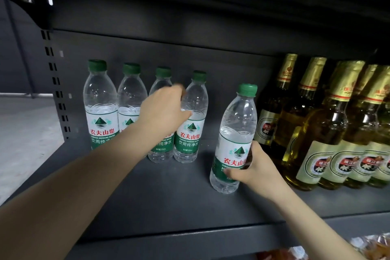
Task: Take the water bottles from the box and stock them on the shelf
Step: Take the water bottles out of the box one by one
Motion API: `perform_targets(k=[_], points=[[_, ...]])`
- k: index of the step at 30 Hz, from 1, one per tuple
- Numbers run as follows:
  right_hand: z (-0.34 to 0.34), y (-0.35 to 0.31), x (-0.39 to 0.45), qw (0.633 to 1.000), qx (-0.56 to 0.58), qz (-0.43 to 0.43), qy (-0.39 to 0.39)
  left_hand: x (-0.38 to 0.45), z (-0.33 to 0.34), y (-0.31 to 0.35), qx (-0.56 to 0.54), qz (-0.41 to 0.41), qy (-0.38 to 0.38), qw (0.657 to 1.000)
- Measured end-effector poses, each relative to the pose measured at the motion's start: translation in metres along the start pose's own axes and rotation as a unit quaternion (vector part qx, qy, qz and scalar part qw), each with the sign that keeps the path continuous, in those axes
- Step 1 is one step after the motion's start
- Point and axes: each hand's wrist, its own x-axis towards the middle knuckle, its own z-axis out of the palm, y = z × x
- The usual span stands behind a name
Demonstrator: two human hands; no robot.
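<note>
— What's on the shelf (160, 200)?
— Four green-capped water bottles (101, 105) in a row at the back, beer bottles (329, 139) to the right.
— And the hands?
— The left hand (163, 110) grips the third bottle (161, 152); the right hand (256, 167) holds a fifth bottle (234, 137) — tilted, nearer the front edge.

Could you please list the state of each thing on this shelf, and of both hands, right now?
Four water bottles in a row: upright, capped, at the back of the shelf.
Fifth water bottle: capped, tilted slightly, held near the front.
Left hand: on the fourth bottle in the row.
Right hand: grips the fifth bottle low down.
Beer bottles: upright, foil-capped, grouped on the right.
Shelf: partly stocked.
</note>
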Motion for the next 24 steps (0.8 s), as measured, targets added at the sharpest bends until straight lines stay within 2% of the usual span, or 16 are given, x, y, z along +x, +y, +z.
perform_targets(k=[15, 24], points=[[0.003, 0.000, 0.039, 0.999, -0.034, -0.006, -0.009, 0.025, 0.008, 0.015, 0.092, -0.004, 0.039, 0.995], [0.011, 0.006, 0.071, 0.998, 0.021, -0.026, -0.054, 0.027, 0.009, 0.007, 0.055, -0.011, 0.022, 0.998]])
